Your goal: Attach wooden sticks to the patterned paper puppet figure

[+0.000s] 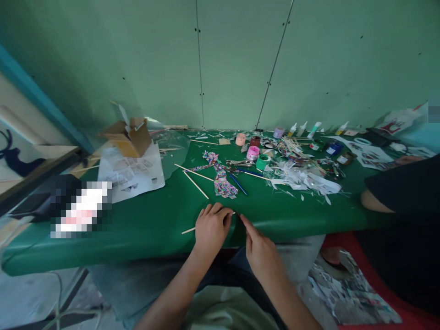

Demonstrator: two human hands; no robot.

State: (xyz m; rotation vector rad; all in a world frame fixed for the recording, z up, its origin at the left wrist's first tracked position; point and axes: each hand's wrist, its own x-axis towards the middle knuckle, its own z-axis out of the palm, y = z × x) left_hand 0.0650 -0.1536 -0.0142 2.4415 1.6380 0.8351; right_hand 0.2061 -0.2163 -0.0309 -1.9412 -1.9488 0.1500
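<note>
My left hand [211, 229] is closed around a thin wooden stick [188, 230] at the table's front edge; its left end sticks out past the fingers and its tip shows by the thumb. Just right of that tip is my right hand [259, 247], with fingers drawn together; what they hold, if anything, is too small and dark to make out. Beyond both hands lies a colourful patterned cut-out figure [226, 187]. A loose stick [196, 185] lies left of it, and another stick [192, 171] reaches up to it. Beside the figure's right are a blue brush or pen [238, 184] and metal pliers [239, 162].
Paint jars, including a pink jar [253, 153] and a green jar [263, 162], stand beyond the figure. Paper and plastic scraps [302, 176] spread to the right. An open cardboard box [132, 140] sits on printed sheets at left. Another person's dark sleeve [405, 183] reaches in from the right.
</note>
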